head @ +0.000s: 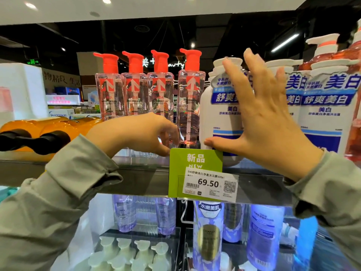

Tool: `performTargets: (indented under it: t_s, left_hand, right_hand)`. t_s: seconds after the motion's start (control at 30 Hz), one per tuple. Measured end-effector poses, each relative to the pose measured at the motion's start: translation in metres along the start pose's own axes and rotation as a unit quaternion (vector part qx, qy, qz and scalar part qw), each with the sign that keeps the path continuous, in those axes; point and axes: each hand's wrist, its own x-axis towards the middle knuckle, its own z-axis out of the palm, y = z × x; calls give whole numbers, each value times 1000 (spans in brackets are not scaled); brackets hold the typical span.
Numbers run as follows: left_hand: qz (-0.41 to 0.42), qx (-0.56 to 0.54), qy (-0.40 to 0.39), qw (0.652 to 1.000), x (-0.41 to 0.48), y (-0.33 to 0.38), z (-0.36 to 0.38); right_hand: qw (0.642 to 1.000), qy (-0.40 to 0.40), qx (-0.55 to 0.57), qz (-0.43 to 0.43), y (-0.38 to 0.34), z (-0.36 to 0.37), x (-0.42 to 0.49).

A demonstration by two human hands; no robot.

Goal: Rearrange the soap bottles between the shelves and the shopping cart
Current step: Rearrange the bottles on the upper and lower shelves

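Note:
Several clear soap bottles (136, 94) with red pumps stand in a row on the upper shelf (136, 178). My left hand (140, 133) rests at their bases. Its fingers are loosely curled, and the fingertips are next to the foot of the rightmost clear bottle (190, 102). I cannot see that it grips anything. To the right stand white soap bottles with blue labels (324, 114). My right hand (261, 122) lies flat with spread fingers against the front of the leftmost white bottle (216, 114), with the thumb near its lower edge.
Orange bottles with black caps (39, 132) lie at the shelf's left. A green price tag (197, 173) hangs on the shelf edge. Reddish pump bottles (332, 55) stand at the far right. Purple, blue and pale green bottles (164, 216) fill the lower shelves. No cart is in view.

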Motion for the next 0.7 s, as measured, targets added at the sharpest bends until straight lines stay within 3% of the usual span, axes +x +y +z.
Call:
performTargets:
  t_s: [0.1,0.27,0.4,0.63,0.7]
  left_hand:
    - [-17,-19,22,999,-9,1,-3]
    - [-46,-73,95,992,-41,2,-4]
    - [-42,-122,149,980,-67,10,5]
    - [9,-45,292,955,-115,18,55]
    - [29,-90,296,950,-123,28,77]
  right_hand:
    - [999,32,-1,-32,-4,-2,-8]
    - [989,79,117,-40,-16,-11,-37]
    - [984,83,148,-48,-22,-18,-71]
    - [975,35,195,-104,-24,-5,-137]
    - [972,-2,213,-102,-20,4,-156]
